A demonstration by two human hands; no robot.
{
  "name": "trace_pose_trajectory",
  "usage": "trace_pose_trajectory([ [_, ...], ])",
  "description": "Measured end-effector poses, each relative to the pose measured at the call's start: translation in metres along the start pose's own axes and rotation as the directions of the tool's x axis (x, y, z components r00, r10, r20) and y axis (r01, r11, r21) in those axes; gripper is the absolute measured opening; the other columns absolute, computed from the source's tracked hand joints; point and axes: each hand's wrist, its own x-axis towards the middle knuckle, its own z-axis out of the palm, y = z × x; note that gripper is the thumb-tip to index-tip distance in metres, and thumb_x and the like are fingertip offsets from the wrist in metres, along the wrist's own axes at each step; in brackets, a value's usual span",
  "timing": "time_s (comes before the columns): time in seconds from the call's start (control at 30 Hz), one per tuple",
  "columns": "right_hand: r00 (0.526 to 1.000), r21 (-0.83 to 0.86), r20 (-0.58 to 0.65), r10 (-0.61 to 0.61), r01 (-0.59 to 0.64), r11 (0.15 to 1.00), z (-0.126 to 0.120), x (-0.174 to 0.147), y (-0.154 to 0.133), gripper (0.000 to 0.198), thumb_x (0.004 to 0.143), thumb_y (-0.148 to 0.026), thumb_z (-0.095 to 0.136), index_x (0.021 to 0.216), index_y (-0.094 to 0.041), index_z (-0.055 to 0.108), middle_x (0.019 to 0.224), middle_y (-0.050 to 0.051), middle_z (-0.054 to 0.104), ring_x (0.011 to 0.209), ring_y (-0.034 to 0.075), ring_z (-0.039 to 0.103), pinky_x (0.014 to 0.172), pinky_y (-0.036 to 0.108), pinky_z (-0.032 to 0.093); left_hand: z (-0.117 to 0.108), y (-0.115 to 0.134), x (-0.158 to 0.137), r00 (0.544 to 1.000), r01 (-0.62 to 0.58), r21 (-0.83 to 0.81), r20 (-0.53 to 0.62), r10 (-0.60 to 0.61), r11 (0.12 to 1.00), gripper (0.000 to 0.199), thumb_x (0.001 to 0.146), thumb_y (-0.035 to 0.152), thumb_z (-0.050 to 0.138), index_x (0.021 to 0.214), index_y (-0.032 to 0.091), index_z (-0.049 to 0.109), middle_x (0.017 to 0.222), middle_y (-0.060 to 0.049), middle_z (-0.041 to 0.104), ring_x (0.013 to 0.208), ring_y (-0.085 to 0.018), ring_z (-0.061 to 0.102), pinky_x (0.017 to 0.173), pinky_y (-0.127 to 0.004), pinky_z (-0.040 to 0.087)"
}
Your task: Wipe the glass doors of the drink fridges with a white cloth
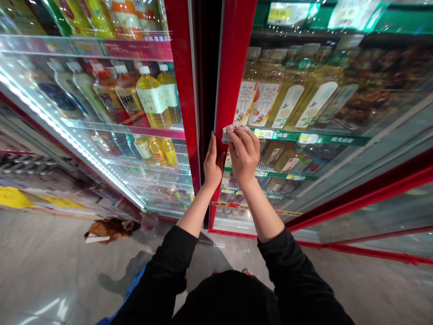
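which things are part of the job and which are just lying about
Part of it: white cloth in the right hand; red frame, left hand at its edge.
Just around: drink bottles, yellow signs, brown item on the floor.

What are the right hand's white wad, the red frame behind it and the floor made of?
White wad: tissue or thin cloth, can't tell which; matte and crumpled.
Red frame: probably painted metal, smooth and evenly coloured; plastic possible.
Floor: likely polished tile, reflecting bright streaks.
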Motion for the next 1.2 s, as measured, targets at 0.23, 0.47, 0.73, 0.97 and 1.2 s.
trace_pose_trajectory([
  [0.23, 0.989, -0.009, -0.141, -0.034, 0.033, 0.999, -0.015, -0.002, 0.018, 0.034, 0.116, -0.024, 0.054, 0.139, -0.026, 0.079, 0.139, 0.012, 0.078, 0.139, 0.029, 0.068, 0.125, 0.055, 0.058, 0.002, 0.002, -0.002, 0.999, -0.001, -0.022, -0.042, 0.000, 1.000, 0.073, 0.120, 0.016, 0.034, 0.183, 0.036, 0.003, 0.189, -0.003, 0.018, 0.174, -0.020, 0.024, 0.145, -0.043, 0.033],
  [0.47, 1.000, 0.056, 0.005, 0.026, -0.026, 0.998, 0.006, 0.008, -0.007, 0.040, 0.118, -0.024, 0.046, 0.140, -0.026, 0.080, 0.142, 0.012, 0.078, 0.147, 0.030, 0.065, 0.130, 0.059, 0.054, 0.006, 0.004, -0.004, 0.998, 0.031, -0.003, -0.050, -0.031, 1.000, 0.069, 0.123, 0.028, 0.031, 0.183, 0.026, -0.001, 0.191, -0.011, 0.014, 0.174, -0.026, 0.026, 0.147, -0.047, 0.029],
  [0.73, 0.990, 0.033, -0.131, 0.051, -0.048, 0.998, -0.010, -0.015, 0.012, 0.033, 0.115, -0.024, 0.055, 0.132, -0.029, 0.083, 0.132, 0.009, 0.082, 0.136, 0.028, 0.071, 0.123, 0.054, 0.060, 0.006, -0.001, -0.006, 0.997, -0.016, 0.100, -0.079, 0.024, 0.995, 0.073, 0.121, 0.021, 0.029, 0.183, 0.036, -0.006, 0.190, -0.004, 0.016, 0.173, -0.022, 0.025, 0.144, -0.043, 0.036],
  [0.97, 0.995, 0.030, -0.071, 0.063, -0.061, 0.998, 0.008, 0.011, -0.008, 0.039, 0.116, -0.021, 0.049, 0.135, -0.027, 0.082, 0.139, 0.012, 0.079, 0.146, 0.029, 0.067, 0.128, 0.057, 0.056, 0.007, -0.007, -0.008, 0.997, -0.007, 0.101, -0.072, 0.014, 0.995, 0.072, 0.123, 0.030, 0.032, 0.183, 0.040, -0.007, 0.190, -0.003, 0.017, 0.172, -0.023, 0.028, 0.145, -0.043, 0.035],
  [1.2, 0.999, 0.025, 0.043, 0.003, -0.004, 1.000, -0.007, -0.027, -0.003, 0.034, 0.115, -0.020, 0.055, 0.133, -0.028, 0.083, 0.135, 0.008, 0.083, 0.139, 0.027, 0.071, 0.125, 0.048, 0.059, 0.009, -0.008, -0.009, 0.996, -0.011, 0.077, -0.084, 0.017, 0.997, 0.069, 0.122, 0.026, 0.027, 0.183, 0.038, -0.004, 0.191, -0.002, 0.015, 0.173, -0.020, 0.024, 0.146, -0.039, 0.030],
])
